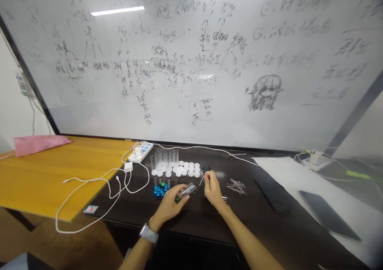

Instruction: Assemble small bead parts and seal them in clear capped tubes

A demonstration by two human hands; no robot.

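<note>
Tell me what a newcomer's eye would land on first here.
Likely the huge whiteboard, covered in black handwriting with a sketched long-haired figure at its right. Next, the shiny blue balls on the dark table, just left of the left hand, which holds a clear tube. Behind them, white caps cluster before upright clear tubes.

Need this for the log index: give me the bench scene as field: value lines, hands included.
left hand: left hand, holding a clear tube, tilted
right hand: right hand, fingertips pinched on a thin stick
left of hands: shiny blue balls with green among them
behind: upright clear tubes, white caps
right of hands: loose pile of thin pins, dark phone-like slab
power: white power strip, back edge
backdrop: whiteboard with writing
unclear: small black pieces, type
</note>
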